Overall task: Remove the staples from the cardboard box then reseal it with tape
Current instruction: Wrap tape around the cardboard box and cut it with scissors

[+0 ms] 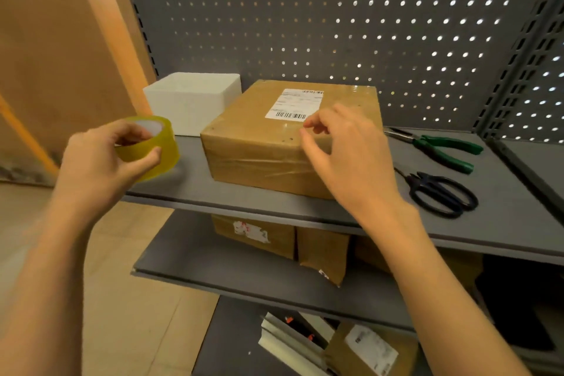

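A brown cardboard box (259, 137) with a white shipping label and clear tape over its top lies on the grey shelf (189, 189). My left hand (100, 162) grips a yellowish roll of tape (161, 146), held in the air left of the box. My right hand (345, 156) hovers over the box's right front corner, thumb and forefinger close together near the top surface. Whether they pinch a tape end I cannot tell.
A white foam box (189, 101) stands behind the tape roll. Green-handled pliers (442, 146) and black scissors (442, 192) lie on the shelf to the right. Parcels (323, 250) fill the lower shelves. A pegboard wall (335, 24) backs the shelf.
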{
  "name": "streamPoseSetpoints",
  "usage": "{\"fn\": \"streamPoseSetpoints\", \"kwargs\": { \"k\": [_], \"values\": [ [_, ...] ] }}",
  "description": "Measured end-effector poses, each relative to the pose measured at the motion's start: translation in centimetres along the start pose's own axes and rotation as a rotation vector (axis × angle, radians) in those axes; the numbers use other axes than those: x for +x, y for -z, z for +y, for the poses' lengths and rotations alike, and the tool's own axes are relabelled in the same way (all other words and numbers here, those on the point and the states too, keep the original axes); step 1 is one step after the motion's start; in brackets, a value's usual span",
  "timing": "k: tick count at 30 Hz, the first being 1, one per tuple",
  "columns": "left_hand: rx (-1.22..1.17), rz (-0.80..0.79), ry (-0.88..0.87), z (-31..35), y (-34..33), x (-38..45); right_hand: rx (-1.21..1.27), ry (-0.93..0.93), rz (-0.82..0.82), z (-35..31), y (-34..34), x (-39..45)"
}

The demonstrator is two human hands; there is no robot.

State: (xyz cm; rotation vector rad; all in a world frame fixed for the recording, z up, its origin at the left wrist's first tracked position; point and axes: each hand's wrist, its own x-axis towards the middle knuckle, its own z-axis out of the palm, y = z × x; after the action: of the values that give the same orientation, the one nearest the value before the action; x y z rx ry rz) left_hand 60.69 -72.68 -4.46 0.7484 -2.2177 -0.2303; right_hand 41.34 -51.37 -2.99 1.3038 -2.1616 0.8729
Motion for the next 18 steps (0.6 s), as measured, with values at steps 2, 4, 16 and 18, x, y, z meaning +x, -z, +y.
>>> {"fn": "streamPoseSetpoints", "kwargs": {
  "k": [2,4,16,18],
  "values": [
    [0.013,-0.037,-0.002,-1.3,-0.2,0.6,-0.093,0.008,0.027,-1.3,-0.5,-0.1],
    [0.005,-0.060,-0.018,-2.4,-0.5,0.9,-0.162,0.001,0.034,-2.2,-0.7,0.0],
    [-0.094,-0.127,-0.047,-4.4,-3.0,0.8,-0.313,-0.043,0.016,-4.0,-1.3,0.3],
    [-0.083,-0.145,-0.061,-4.3,-2.9,0.7,-0.315,-0.050,0.010,-4.1,-1.4,0.2]
  ]
}}
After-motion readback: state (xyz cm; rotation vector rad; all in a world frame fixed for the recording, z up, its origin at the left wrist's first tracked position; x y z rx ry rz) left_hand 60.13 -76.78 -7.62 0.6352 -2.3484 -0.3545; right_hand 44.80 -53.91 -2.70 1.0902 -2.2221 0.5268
